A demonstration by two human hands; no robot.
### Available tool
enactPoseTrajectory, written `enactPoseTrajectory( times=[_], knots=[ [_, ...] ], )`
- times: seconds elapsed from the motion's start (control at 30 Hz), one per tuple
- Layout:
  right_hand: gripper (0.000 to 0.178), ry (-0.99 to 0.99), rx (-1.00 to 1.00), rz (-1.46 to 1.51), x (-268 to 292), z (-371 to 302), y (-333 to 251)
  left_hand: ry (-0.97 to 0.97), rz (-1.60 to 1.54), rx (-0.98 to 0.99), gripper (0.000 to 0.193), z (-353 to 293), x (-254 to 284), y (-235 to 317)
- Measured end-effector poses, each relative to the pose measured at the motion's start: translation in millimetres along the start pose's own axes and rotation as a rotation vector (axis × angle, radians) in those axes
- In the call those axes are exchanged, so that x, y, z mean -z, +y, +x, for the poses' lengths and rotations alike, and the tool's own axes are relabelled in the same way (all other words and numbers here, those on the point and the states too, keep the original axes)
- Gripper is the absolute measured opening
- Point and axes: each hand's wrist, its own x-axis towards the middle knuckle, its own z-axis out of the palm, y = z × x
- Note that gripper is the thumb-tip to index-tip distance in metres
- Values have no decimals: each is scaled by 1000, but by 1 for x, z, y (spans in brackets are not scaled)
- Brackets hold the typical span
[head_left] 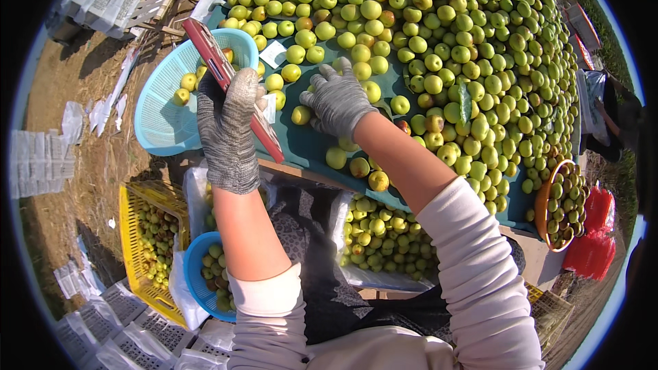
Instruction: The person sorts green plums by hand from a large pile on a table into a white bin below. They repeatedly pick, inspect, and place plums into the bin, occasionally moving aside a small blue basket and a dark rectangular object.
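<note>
My left hand (236, 120), in a grey knit glove, is closed round a long, flat red board (269, 138) held on a slant, its upper end over the light-blue basket (159, 106). To its right my right hand (337, 96), gloved the same way, is palm down over the green sheet (301, 147) with its fingers apart. Beside its fingers lie round yellow-green fruits, one fruit (300, 115) close to the thumb side. What is under the right palm is hidden. A great heap of these fruits (466, 34) covers the far and right part of the sheet.
A yellow crate (130, 233) and a blue bowl (195, 270) with fruit stand at the lower left. A box of fruit (387, 240) sits below the table edge. An orange basket (541, 212) and red bags (596, 233) are at the right, where another person (610, 120) partly shows.
</note>
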Motion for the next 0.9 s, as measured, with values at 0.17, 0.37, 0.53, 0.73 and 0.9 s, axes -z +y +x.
enactPoseTrajectory(
  times=[0.17,0.37,0.53,0.73,0.9],
  knots=[
    [25,87,-143,-192,11,-47,90,74,-568,32,78,9,15,5],
    [28,57,-356,-345,19,-104,109,333,-563,20,52,18,4,7],
    [46,330,-66,49,-4,-44,20,245,-572,-95,38,15,-6,9],
    [83,144,20,117,-2,56,-27,233,-486,-51,49,9,-11,10],
    [55,-23,81,8,5,83,-16,225,-506,-83,43,13,-26,4]
  ],
)
